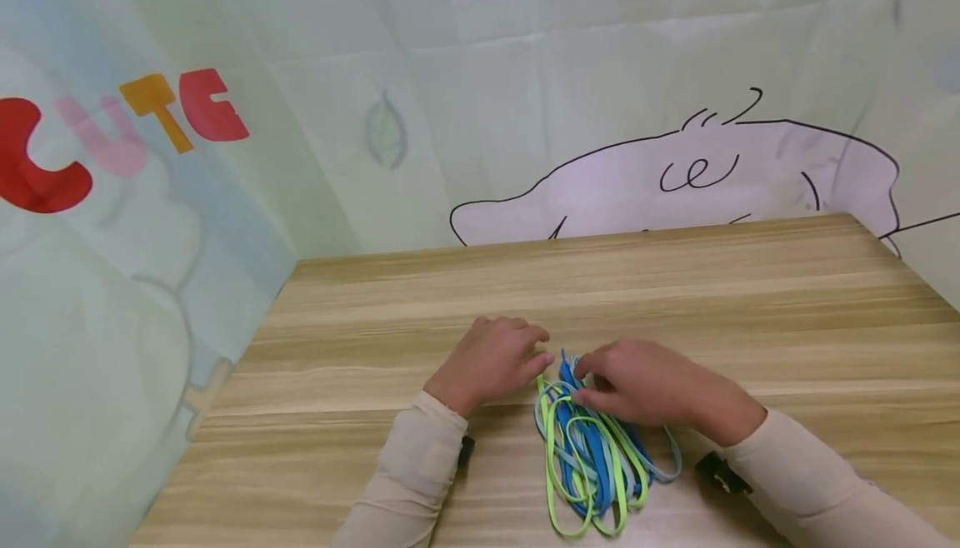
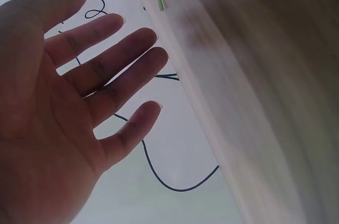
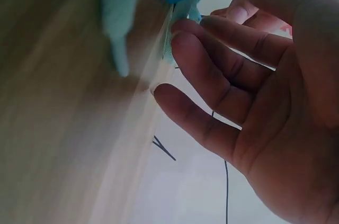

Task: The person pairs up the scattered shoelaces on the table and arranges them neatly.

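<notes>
A loose bundle of shoelaces (image 1: 600, 458), in bright green, blue and pale blue, lies in long loops on the wooden table. At its upper left is my left hand (image 1: 491, 362), palm down in the head view, with the thumb tip beside a green lace end. The left wrist view shows its palm bare and the fingers spread and slightly bent. My right hand (image 1: 651, 386) hovers over the upper right of the bundle, thumb and fingertips right at the laces. In the right wrist view its fingers bend loosely with a gap to the thumb, and a pale lace end (image 3: 121, 17) hangs nearby.
The wooden table (image 1: 360, 323) reaches back to a printed cloth wall (image 1: 450, 115) with a cartoon outline and coloured letters. A second cloth side (image 1: 97, 298) runs along the table's left edge. Dark wrist straps show under both sleeves.
</notes>
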A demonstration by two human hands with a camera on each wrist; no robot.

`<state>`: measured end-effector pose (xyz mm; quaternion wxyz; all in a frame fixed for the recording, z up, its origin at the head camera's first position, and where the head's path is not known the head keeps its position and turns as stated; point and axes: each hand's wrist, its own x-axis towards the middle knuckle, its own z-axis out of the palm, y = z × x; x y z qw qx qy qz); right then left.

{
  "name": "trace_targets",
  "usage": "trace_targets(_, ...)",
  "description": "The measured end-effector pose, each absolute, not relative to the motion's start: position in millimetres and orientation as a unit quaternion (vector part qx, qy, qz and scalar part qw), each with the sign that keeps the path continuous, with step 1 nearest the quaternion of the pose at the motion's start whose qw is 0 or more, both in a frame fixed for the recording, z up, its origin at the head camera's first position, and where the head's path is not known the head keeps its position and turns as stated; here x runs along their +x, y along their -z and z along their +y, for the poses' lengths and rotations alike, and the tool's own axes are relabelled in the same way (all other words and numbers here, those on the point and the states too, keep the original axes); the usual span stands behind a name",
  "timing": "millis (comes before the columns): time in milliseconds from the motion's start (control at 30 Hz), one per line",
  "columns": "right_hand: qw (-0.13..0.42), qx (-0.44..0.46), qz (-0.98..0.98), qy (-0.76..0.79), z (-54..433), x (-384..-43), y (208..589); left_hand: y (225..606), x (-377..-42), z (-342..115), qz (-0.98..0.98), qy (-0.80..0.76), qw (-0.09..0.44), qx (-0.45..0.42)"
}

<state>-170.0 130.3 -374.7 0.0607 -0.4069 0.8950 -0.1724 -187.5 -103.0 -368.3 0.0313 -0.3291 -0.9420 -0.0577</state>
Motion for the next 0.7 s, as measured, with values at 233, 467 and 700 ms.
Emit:
trace_targets(233, 0.106, -0.411, 0.885, 0.191, 125.3, -166.4, 372.6, 369.1, -187.6, -102.3, -0.939, 0.055, 0.048, -0.337)
trace_targets(467, 0.099, -0.405, 0.892, 0.172, 124.5, -166.4, 373.8, 370.8, -188.8, -101.9, -0.938, 0.054, 0.048, -0.338)
trace_targets(700, 0.082, -0.4, 0.9, 0.153, 130.4, -173.2, 376.9, 370.0, -187.6, -102.8, -0.937, 0.063, 0.047, -0.34)
